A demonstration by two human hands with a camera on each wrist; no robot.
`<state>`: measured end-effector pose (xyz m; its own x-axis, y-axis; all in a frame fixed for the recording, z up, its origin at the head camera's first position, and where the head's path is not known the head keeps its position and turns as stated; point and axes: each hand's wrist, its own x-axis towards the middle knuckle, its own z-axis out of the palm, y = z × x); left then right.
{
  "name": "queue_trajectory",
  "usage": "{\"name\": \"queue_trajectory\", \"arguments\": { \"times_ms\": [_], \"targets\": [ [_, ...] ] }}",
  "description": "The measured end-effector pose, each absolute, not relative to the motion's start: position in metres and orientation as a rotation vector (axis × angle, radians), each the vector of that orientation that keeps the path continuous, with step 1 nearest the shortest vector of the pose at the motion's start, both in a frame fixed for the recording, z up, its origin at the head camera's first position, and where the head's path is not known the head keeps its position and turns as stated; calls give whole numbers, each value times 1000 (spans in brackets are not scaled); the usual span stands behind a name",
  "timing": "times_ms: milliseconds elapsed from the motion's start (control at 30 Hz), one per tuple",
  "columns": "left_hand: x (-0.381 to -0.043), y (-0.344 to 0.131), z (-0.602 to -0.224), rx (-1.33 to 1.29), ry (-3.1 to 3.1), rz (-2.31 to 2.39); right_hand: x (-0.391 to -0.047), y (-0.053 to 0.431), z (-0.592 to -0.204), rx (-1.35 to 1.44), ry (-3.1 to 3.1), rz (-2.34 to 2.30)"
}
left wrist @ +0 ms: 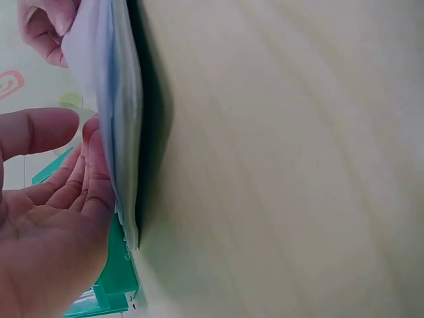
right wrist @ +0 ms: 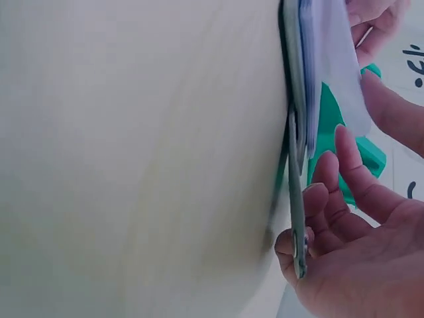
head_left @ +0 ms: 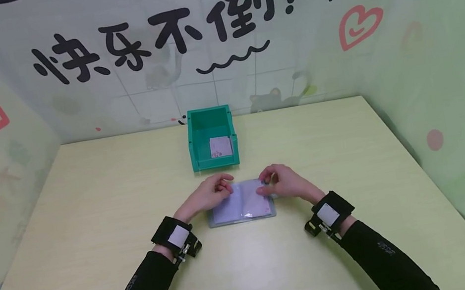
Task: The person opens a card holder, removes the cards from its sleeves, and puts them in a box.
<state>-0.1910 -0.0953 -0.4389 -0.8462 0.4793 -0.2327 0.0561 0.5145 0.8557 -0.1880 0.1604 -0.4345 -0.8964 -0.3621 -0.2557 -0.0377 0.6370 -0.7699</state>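
Note:
A small album with clear sleeve pages (head_left: 227,212) lies open on the table, pale lilac cards showing on both sides. My right hand (head_left: 284,182) is at its right page, thumb on one face and fingers at the edge, holding the sleeve page (right wrist: 336,59) lifted off the stack. The cover's strap (right wrist: 297,199) with a snap sticks out beside the little finger. My left hand (head_left: 209,194) rests its fingers against the left page, its thumb (left wrist: 46,131) apart from them and nothing held.
Behind the album stands a green bin (head_left: 215,162) with a pinkish card (head_left: 221,146) inside. The pale wooden table (head_left: 91,226) meets printed fabric walls (head_left: 212,68) at the back and sides. Each wrist wears a black camera band (head_left: 176,233).

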Motion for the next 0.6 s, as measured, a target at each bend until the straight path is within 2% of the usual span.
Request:
{"name": "queue_trajectory", "arguments": {
  "times_ms": [133,300,600],
  "targets": [
    [-190,-97,-438,424,2295,1306,-185,158,-433,-276,2387,-1260],
    [-187,-101,-438,400,2286,1341,-181,151,-430,-429,2308,-1330],
    [-180,-110,-433,248,2275,1418,-179,128,-427,-587,2309,-1147]
  ]
}}
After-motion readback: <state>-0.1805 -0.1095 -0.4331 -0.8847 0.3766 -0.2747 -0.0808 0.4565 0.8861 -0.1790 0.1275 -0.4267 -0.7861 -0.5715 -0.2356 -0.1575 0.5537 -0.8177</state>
